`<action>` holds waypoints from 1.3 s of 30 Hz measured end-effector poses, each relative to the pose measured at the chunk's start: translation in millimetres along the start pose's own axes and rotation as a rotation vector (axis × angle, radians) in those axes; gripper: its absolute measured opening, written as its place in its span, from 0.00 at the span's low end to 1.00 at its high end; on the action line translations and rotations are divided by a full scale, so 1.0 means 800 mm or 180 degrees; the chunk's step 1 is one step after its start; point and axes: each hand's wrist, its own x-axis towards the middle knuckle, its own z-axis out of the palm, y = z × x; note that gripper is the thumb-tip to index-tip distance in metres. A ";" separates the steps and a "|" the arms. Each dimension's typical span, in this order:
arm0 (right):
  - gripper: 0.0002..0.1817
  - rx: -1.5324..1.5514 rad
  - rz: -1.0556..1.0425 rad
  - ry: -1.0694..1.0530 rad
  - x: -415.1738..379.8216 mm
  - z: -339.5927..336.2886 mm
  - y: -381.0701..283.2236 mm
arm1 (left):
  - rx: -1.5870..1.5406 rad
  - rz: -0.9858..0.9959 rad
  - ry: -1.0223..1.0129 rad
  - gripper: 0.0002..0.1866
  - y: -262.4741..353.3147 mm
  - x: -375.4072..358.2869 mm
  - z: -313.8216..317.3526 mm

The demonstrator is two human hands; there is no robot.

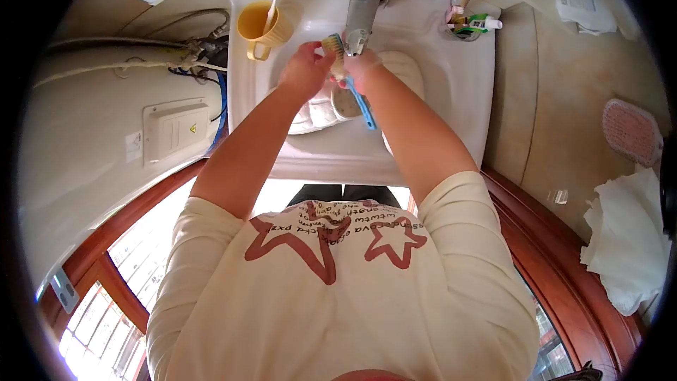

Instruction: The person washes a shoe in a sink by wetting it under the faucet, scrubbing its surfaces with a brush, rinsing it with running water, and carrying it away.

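Note:
Under the tap [360, 17], my two hands meet at a scrubbing brush [362, 107] with pale bristles and a blue handle. My left hand [307, 70] has its fingers curled at the bristled head. Closed around the neck of the brush is my right hand [362, 70], slightly blurred; the handle sticks out below it, toward me. Beneath my hands in the white sink [458, 99] lies a white, ridged item [314, 114], possibly a shoe. Another white item [405, 74] shows behind my right forearm, its shape partly hidden.
At the sink's back left stands a yellow mug [264, 25] with a toothbrush [271, 10]. A cup at the back right holds a toothpaste tube [479, 25]. Hoses [141, 42] run along the left wall. A pink brush [630, 129] and white cloth [627, 240] are at right.

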 end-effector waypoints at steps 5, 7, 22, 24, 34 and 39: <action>0.18 -0.0633 0.0130 -0.0006 0.020 -0.032 0.007 | 0.2828 0.1882 -0.0905 0.41 0.002 -0.066 -0.008; 0.19 -0.0996 0.0122 0.0090 -0.003 -0.046 0.005 | 0.3172 0.1582 -0.1294 0.42 0.010 -0.079 0.000; 0.34 -0.2486 -0.1716 0.2699 -0.065 -0.245 0.009 | 0.4024 0.1813 -0.1130 0.15 0.036 -0.086 -0.018; 0.37 -0.2938 -0.2059 0.3106 -0.051 -0.258 -0.003 | 0.3862 0.1815 -0.0963 0.16 0.042 -0.091 -0.025; 0.35 -0.3849 -0.1490 0.3606 -0.027 -0.263 -0.039 | 0.4021 0.1491 -0.1052 0.17 0.068 -0.110 -0.037; 0.31 -0.3504 -0.2184 0.3771 -0.045 -0.257 -0.019 | 0.3656 0.1682 -0.0728 0.15 0.048 -0.100 -0.035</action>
